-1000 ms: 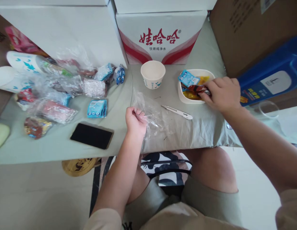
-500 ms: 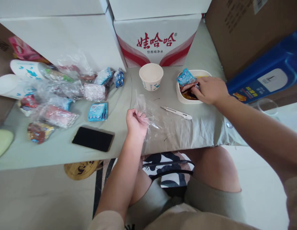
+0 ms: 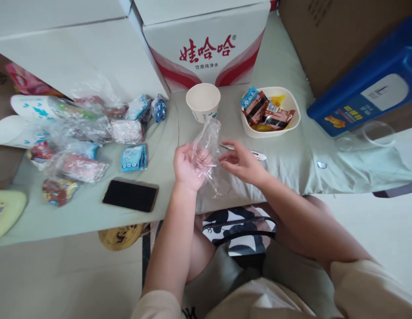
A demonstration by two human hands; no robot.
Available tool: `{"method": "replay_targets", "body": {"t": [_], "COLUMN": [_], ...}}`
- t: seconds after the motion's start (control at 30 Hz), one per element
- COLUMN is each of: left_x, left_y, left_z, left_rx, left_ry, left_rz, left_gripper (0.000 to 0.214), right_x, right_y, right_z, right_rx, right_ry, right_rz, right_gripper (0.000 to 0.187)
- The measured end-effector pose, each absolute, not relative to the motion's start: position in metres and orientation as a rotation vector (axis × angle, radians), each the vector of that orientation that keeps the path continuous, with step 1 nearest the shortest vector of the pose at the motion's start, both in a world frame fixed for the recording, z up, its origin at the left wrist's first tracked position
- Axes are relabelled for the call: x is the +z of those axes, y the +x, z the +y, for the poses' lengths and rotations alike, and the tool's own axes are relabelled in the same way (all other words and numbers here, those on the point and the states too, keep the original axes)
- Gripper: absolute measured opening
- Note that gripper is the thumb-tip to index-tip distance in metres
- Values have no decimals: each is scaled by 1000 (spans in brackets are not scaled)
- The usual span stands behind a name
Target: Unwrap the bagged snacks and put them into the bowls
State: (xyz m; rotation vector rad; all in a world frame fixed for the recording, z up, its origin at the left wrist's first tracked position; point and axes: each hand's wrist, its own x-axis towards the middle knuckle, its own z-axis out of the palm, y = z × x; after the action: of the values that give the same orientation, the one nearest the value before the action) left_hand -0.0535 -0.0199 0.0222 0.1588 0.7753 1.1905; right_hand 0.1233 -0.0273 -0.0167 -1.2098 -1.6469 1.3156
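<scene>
My left hand (image 3: 187,166) grips a crumpled clear plastic bag (image 3: 207,141) and holds it up above the table's front edge. My right hand (image 3: 241,161) hovers just right of the bag, fingers spread and loosely curved, with nothing in it; its fingertips reach toward the plastic. Behind the right hand a thin white pen-like tool (image 3: 255,154) lies on the grey-green cloth (image 3: 292,159). A white bowl (image 3: 292,129) at the back right holds several snack packets (image 3: 265,113). An empty paper cup (image 3: 203,102) stands behind the bag.
A black phone (image 3: 130,195) lies left of my left hand. Many wrapped snacks and clear bags (image 3: 82,133) pile up at the left, with a blue packet (image 3: 134,157). White cartons (image 3: 206,44), a brown box and a blue box (image 3: 365,84) line the back.
My right hand left the bowl, releasing the packets there, and came back to the bag. My left hand lifted the bag off the table. The view shifted slightly.
</scene>
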Motion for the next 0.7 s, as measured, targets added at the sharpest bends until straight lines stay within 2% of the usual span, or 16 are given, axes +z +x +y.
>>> {"method": "replay_targets", "body": {"t": [0.1,0.2,0.27,0.43,0.5,0.57,0.7], "left_x": [16,17,20,24,22,18,9], "left_y": [-54,-56,-55,-48,-48,-49,-57], "left_z": [-16,-14,-13,-10,-6,-3,4], "left_rx": [1249,1239,1212,1300,1329,1329,1248], "left_ry": [193,198,181,175,210,261,347], "left_rz": [914,926,865,832,835,850,1038], "left_gripper": [32,29,26,21,23,28,28], "right_x": [-28,-30,-31,-31,-29,-27,-26], "right_y": [136,146,145,126,123,124,135], "right_z": [-28,-27,-26,-24,-24,-23,-17], "right_rx": [1344,1219,1293,1895,2038,2024,1787], "right_ry": [-1308,-1346,-1283,-968,-921,-969,-1069], "right_rz": [-1538,-1471,-1398,-1177,-1168,-1175,-1146], "right_gripper": [23,24,36,74,82,76,52]}}
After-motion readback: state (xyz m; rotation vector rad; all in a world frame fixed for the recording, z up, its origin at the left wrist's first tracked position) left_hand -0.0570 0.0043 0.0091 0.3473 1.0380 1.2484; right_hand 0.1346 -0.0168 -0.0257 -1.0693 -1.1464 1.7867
